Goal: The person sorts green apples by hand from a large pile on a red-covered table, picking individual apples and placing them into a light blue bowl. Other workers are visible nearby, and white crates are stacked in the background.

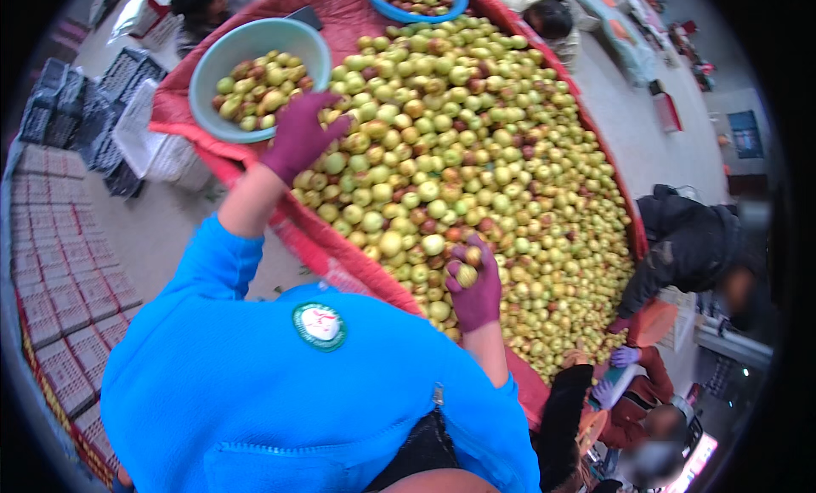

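A large heap of yellow-green jujubes (503, 174), some with reddish-brown patches, lies on a red padded cloth (338, 21). My left hand (305, 135), in a maroon glove, reaches over the heap's edge beside a pale green basin (203, 104). Its thumb and fingers are spread, and I see nothing clearly held between them. Inside the basin sits a smaller pile of jujubes (264, 88). Lower in the picture, my right hand (478, 295), also in a maroon glove, is turned up with two jujubes (466, 275) held in its curled fingers.
A blue basin (417, 16) of jujubes stands at the far edge. Several people surround the heap; a purple-gloved hand (625, 356) and a dark sleeve (644, 279) reach in at the right. Dark crates (60, 101), a white crate (143, 133) and stacked pale crates (64, 238) are at left.
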The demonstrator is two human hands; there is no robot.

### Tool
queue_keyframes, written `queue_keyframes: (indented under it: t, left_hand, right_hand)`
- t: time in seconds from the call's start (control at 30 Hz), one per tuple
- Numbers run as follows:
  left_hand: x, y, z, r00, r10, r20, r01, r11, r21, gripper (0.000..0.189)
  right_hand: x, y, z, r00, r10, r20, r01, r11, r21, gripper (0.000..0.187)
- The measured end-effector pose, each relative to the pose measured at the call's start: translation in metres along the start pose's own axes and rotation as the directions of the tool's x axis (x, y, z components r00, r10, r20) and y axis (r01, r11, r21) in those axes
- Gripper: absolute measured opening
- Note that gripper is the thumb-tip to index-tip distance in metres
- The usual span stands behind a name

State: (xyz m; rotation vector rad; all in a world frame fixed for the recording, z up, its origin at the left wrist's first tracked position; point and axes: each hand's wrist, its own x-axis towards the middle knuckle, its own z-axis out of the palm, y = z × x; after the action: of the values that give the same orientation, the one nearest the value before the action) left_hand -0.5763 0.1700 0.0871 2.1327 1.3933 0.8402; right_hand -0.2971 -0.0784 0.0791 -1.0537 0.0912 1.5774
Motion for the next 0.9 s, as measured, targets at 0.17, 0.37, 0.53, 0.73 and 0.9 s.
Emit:
queue_keyframes:
  t: [0.17, 0.37, 0.53, 0.73, 0.9]
  left_hand:
    - [-0.028, 0.048, 0.083, 0.981, 0.112, 0.16, -0.148, 0.96, 0.237, 0.063]
    - [-0.022, 0.037, 0.078, 0.97, 0.083, 0.23, -0.138, 0.962, 0.236, 0.073]
    - [-0.022, 0.031, 0.098, 0.986, 0.045, 0.159, -0.09, 0.953, 0.288, 0.074]
    - [-0.02, 0.013, 0.105, 0.973, 0.19, 0.134, -0.223, 0.926, 0.306, 0.068]
    - [-0.015, 0.019, 0.104, 0.958, 0.265, 0.11, -0.287, 0.904, 0.318, 0.06]
  right_hand:
    - [0.096, -0.075, 0.104, 0.961, -0.151, 0.232, 0.175, 0.981, -0.088, 0.038]
    - [0.229, -0.154, 0.243, 0.788, -0.43, 0.44, 0.579, 0.76, -0.295, 0.061]
    - [0.278, -0.115, 0.206, 0.691, -0.28, 0.666, 0.449, -0.556, -0.699, 0.074]
    - [0.259, -0.104, 0.149, 0.627, -0.453, 0.634, 0.057, -0.784, -0.618, 0.046]
    - [0.217, -0.114, 0.113, 0.761, -0.489, 0.426, -0.176, -0.788, -0.591, 0.052]
